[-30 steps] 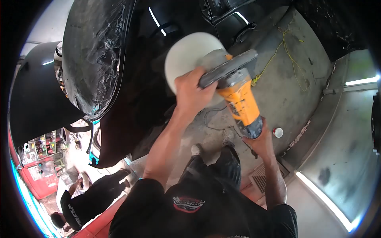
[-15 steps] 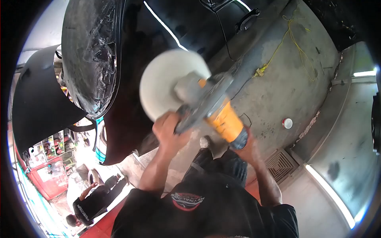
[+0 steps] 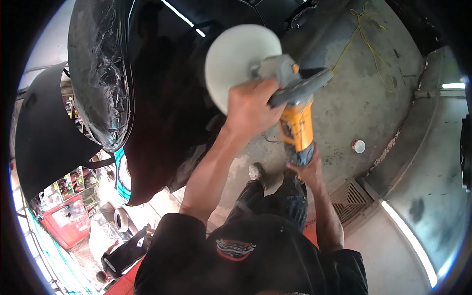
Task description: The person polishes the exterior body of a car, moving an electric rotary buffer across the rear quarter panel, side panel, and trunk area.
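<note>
A yellow-and-grey power polisher (image 3: 298, 123) with a broad white pad (image 3: 236, 64) is held between both hands. My left hand (image 3: 253, 105) is wrapped round its front handle, close behind the pad. Lower down, my right hand (image 3: 310, 169) grips the dark rear end of the body. The pad is held over the glossy black car panel (image 3: 167, 98); whether its face touches the paint is hidden.
Crinkled plastic covers a car window (image 3: 101, 78) on the left. A yellow cord (image 3: 364, 37) lies on the concrete floor, with a small white tub (image 3: 358, 146) and a floor grate (image 3: 350, 200) nearer. Another person (image 3: 123, 255) is at lower left.
Both hands have carried the polisher up and to the right across the view, and its body stands more upright. The other person at lower left has shifted slightly.
</note>
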A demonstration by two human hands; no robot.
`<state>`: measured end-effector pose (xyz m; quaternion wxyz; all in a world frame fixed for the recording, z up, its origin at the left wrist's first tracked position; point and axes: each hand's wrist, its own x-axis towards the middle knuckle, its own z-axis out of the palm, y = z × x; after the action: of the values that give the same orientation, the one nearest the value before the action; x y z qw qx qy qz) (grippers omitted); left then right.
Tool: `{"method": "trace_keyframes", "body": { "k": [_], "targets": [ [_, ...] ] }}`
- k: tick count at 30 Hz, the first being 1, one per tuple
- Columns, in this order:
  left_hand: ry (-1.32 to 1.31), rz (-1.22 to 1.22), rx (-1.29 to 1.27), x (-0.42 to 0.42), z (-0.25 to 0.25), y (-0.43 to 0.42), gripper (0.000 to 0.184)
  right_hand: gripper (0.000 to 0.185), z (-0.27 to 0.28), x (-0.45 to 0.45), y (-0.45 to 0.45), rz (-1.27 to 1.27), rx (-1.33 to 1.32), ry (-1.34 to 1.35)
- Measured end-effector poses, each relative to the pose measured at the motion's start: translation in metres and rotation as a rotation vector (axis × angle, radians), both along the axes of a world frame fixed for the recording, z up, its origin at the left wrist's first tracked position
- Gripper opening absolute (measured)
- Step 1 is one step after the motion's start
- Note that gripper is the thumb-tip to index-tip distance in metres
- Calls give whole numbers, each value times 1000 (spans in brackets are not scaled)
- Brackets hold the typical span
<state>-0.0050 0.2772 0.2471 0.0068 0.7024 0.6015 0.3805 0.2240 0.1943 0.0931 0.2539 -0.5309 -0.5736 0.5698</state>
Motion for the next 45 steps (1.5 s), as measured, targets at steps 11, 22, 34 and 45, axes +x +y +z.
{"method": "trace_keyframes", "body": {
  "k": [11, 22, 34, 45],
  "targets": [
    [63, 91, -7, -32, 0, -121, 17, 85, -8, -25, -68, 137, 35, 99],
    [142, 48, -200, -78, -14, -358, 30, 86, -50, -88, -285, 345, -107, 192],
    [252, -129, -286, -4, -97, -192, 31, 82, -145, -62, -247, 34, -298, 407],
    [236, -211, -307, 47, -162, -37, 20, 79, -177, -12, -121, -81, -319, 371]
  ]
}}
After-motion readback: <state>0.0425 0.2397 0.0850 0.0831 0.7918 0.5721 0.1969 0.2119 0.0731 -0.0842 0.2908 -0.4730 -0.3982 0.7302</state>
